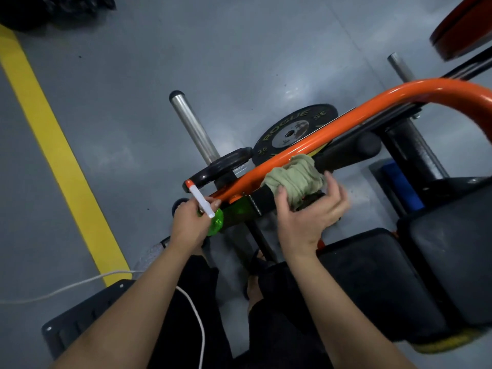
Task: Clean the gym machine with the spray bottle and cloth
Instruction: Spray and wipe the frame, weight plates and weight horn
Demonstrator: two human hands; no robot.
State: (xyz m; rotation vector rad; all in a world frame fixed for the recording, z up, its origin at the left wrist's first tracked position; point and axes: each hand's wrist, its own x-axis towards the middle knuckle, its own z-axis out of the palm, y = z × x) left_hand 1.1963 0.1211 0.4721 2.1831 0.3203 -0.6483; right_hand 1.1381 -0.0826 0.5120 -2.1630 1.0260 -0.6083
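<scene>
My left hand (190,222) grips a green spray bottle (215,222) with a white trigger head and orange nozzle, held low beside the machine's orange tube (298,145). My right hand (310,217) holds a pale green cloth (294,177) wrapped over a black bar (262,201) of the gym machine, just below the orange tube. Fingers curl round the cloth from both sides. The bottle's lower body is partly hidden behind my left hand.
Black weight plates (290,129) and a chrome peg (191,123) stand behind the tube. Black seat pads (378,283) lie at right. A yellow floor stripe (53,145) runs at left, a white cable (80,283) crosses the grey floor, and my dark trousers show below.
</scene>
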